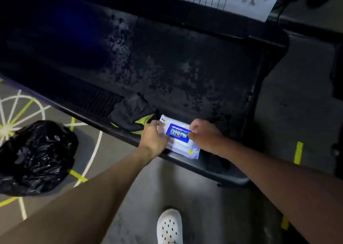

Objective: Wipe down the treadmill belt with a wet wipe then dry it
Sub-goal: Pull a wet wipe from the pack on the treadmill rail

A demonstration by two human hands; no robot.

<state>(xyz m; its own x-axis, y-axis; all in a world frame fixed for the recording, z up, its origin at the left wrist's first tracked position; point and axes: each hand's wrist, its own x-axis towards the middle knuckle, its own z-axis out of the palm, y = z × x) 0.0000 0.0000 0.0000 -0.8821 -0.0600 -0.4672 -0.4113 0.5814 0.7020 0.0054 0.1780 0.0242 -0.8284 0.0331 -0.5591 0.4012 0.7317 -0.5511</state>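
The wipes pack [182, 147], on the treadmill's [185, 67] near edge, is gripped at one end by the left hand [155, 135]. Its blue "HuiBai…" label [177, 133] is pinched by the right hand [205, 135].

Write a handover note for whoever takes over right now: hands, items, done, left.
Left hand holds the wipe pack steady on the treadmill's near side rail.
Right hand pinches at the pack's blue label flap.
Dark cloth lies on the rail beside the pack; black bag sits on the floor.
No wipe out yet; belt looks smudged.
Left: pull a wipe, wipe the belt, dry it.
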